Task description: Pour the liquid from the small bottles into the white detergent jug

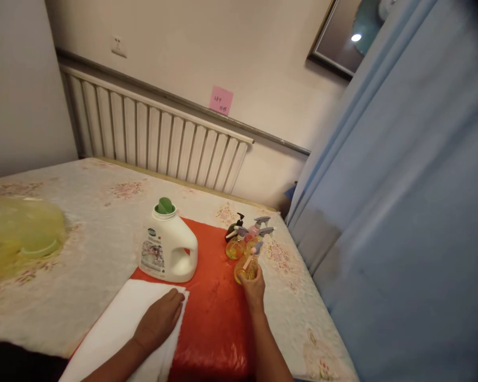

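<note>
My right hand grips a small yellow spray bottle with a pink trigger, standing on the orange-red mat. Just behind it stand two or three more small spray bottles with grey and pink triggers and a dark pump bottle. My left hand lies flat, fingers together, on a folded white towel at the mat's near left corner. A white detergent jug with a green cap stands upright on the mat beyond the towel.
A floral cloth covers the table. A translucent yellow plastic container rests at the far left. A white radiator runs along the wall behind. A blue curtain hangs close at the table's right edge.
</note>
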`<state>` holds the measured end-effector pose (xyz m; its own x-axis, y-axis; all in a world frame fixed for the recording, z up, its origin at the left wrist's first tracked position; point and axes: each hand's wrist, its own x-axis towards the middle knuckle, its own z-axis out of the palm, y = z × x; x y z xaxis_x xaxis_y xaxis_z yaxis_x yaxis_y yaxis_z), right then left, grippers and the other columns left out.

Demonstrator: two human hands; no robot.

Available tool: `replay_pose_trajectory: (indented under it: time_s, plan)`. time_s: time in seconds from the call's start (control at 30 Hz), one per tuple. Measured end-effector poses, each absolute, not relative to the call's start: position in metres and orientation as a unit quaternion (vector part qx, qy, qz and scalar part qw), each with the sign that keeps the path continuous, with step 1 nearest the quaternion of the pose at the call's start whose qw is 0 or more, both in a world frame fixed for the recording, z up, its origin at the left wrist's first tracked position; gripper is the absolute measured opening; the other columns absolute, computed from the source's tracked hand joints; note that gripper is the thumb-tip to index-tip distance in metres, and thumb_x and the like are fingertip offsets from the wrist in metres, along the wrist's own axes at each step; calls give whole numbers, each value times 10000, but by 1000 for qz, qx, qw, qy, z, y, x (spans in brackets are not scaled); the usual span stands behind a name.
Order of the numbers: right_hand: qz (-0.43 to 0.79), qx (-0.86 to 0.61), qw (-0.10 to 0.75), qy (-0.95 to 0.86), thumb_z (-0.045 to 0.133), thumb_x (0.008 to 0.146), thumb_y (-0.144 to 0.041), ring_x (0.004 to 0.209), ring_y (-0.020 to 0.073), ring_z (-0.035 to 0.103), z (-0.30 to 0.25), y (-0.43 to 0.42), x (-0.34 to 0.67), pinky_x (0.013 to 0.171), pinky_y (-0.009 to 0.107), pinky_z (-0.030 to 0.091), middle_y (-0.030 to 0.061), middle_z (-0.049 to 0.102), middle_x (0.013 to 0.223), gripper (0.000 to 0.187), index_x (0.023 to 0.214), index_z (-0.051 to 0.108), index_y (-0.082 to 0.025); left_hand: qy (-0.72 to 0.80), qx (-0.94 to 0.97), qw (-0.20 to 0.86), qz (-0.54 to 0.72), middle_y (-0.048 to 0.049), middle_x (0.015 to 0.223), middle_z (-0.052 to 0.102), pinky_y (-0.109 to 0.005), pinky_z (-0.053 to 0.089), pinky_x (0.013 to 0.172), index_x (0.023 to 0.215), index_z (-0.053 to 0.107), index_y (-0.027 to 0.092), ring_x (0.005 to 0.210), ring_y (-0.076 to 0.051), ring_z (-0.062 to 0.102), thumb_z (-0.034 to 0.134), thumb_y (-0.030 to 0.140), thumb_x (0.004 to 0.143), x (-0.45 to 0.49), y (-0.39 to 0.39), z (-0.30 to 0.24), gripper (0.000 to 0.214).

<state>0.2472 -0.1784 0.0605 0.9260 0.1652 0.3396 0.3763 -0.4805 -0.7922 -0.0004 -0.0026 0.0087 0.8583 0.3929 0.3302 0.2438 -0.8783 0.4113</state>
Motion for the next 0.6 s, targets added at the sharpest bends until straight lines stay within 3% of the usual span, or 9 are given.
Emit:
replay_pose_trajectory:
  time_s: [0.2,0.33,0.4,0.5,0.6]
  plan:
    - [-11,-821,541,-183,742,628,-345,1109,285,684,63,-191,178,920,335,546,148,702,1227,763,1333,570,-108,183,923,278,194,-70,937,645,-364,504,844,933,615,202,879,-217,626,377,308,948,2,-1,24,260]
    - [35,-797,562,-221,749,604,-275,1184,294,647,66,-196,130,992,338,521,159,673,1284,774,1337,576,-95,207,858,436,173,-71,936,691,-363,521,845,1075,620,164,884,-223,655,454,355,886,7,-10,54,316]
    - [40,-793,561,-232,756,581,-247,1188,307,645,70,-197,108,999,355,523,168,675,1280,766,1313,596,-93,181,828,502,172,-89,1054,706,-365,522,890,1235,581,155,964,-230,665,517,379,854,6,-20,76,446]
    - [46,-780,564,-266,753,598,-256,1100,304,692,75,-197,82,934,360,563,155,713,1209,694,1266,630,-116,125,801,552,194,-126,1364,604,-407,438,1067,1372,507,184,1260,-273,557,614,434,825,-3,-39,110,611]
    - [48,-767,554,-319,762,612,-265,1048,295,713,77,-197,63,889,343,581,148,729,1172,664,1251,639,-131,99,802,562,175,-116,1429,558,-411,395,1117,1394,510,211,1315,-285,510,614,507,855,-15,-52,133,623]
